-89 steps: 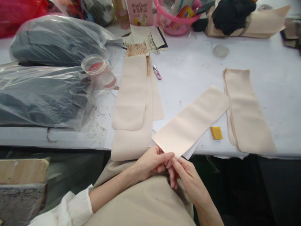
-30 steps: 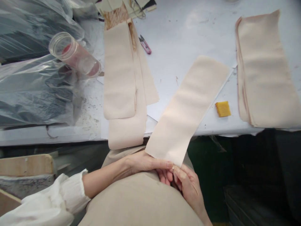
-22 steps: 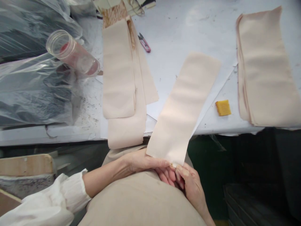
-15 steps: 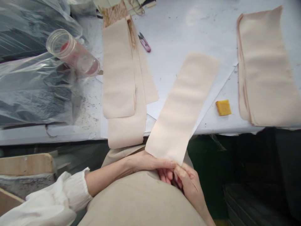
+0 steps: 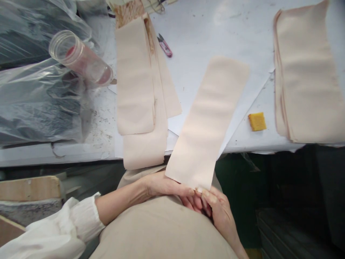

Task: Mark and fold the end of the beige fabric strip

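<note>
A long beige strip [image 5: 208, 118] slants from the white tabletop down over its front edge to my lap. My left hand [image 5: 178, 189] pinches the strip's bottom edge, thumb on top and fingers curled beneath. Close beside it, my right hand [image 5: 217, 203] grips the bottom right corner between thumb and fingers. The fingertips of both hands nearly touch. To the left lie overlapping beige strips [image 5: 136, 79], some hanging past the table edge. Another pile of beige pieces [image 5: 307, 75] rests at the right.
Pink-handled thread snips [image 5: 165, 46] lie beyond the strips. A yellow block [image 5: 257, 121] sits near the table's front edge [image 5: 258, 148]. A clear jar with reddish contents [image 5: 88, 63] lies tilted by plastic-wrapped dark bundles [image 5: 40, 104] at the left.
The thumbs have shifted slightly along the strip's bottom edge, my left one a little to the left. The strip's held end has moved slightly, and both hands still hold it.
</note>
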The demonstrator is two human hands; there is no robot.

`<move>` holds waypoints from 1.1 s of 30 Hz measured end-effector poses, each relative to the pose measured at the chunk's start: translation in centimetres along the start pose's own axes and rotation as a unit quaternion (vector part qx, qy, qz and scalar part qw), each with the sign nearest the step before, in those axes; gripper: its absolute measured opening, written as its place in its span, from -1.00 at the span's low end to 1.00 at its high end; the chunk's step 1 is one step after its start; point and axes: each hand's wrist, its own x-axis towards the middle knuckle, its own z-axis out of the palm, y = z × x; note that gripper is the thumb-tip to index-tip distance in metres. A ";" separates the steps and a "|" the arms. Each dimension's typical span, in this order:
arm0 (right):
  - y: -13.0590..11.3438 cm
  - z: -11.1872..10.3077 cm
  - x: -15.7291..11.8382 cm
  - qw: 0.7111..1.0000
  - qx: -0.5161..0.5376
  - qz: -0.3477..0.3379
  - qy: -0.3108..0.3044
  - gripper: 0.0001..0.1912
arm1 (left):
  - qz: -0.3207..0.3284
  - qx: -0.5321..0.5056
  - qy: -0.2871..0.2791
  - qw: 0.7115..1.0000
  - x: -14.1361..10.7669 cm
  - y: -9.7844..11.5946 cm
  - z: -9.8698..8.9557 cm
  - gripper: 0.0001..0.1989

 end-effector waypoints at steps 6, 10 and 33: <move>-0.2 0.0 -0.1 0.999 -0.027 -0.029 -0.031 -0.53 | -0.036 0.065 0.059 0.995 0.0 0.8 0.8 -0.55; -0.1 0.3 -0.1 1.000 -0.002 -0.017 -0.022 -0.54 | -0.025 0.038 0.037 0.998 -0.5 1.1 1.2 -0.58; 1.2 0.2 1.4 0.999 -0.004 -0.024 0.030 -0.59 | 0.039 0.073 0.100 0.992 0.1 0.6 0.7 -0.55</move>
